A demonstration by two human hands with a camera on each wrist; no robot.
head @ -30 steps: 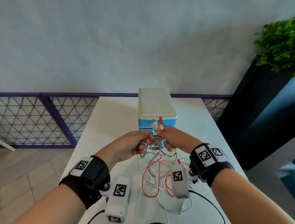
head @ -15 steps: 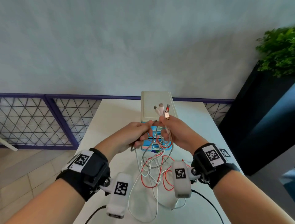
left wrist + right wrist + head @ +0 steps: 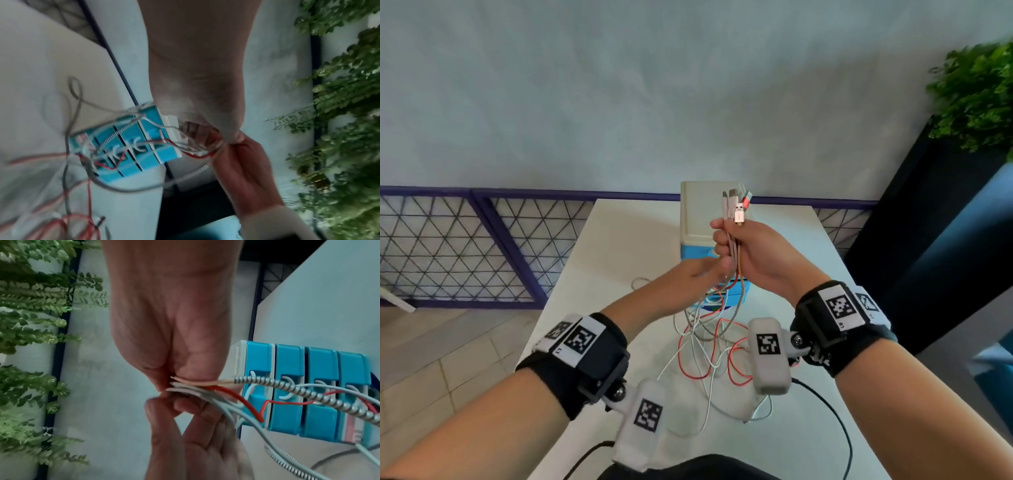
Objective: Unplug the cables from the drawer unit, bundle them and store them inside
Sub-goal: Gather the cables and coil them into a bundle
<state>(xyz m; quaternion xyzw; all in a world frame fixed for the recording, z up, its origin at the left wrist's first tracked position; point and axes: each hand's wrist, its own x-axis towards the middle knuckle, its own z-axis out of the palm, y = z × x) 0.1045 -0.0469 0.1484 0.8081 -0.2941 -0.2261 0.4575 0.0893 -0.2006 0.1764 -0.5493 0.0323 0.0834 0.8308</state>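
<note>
The drawer unit [image 3: 697, 212], blue with a beige top, stands at the far middle of the white table [image 3: 619, 246]; its blue drawer fronts [image 3: 287, 402] face me. My right hand [image 3: 736, 243] grips a bunch of cables [image 3: 734, 250] upright in its fist, with the plugs [image 3: 736, 207] sticking out above. Just below it, my left hand [image 3: 710, 274] pinches the same cables [image 3: 197, 151] between thumb and fingers. White, red and metal-spring cables hang down into loose loops [image 3: 709, 353] on the table in front of the unit.
A green plant [image 3: 976, 96] in a dark planter stands to the right of the table. A purple mesh fence [image 3: 448, 246] runs behind and to the left. A black cord [image 3: 828, 407] lies on the near right of the table.
My right hand has lifted the cable ends higher, above the unit's top. My left hand now sits under the right hand on the cables, and the loops have been drawn up.
</note>
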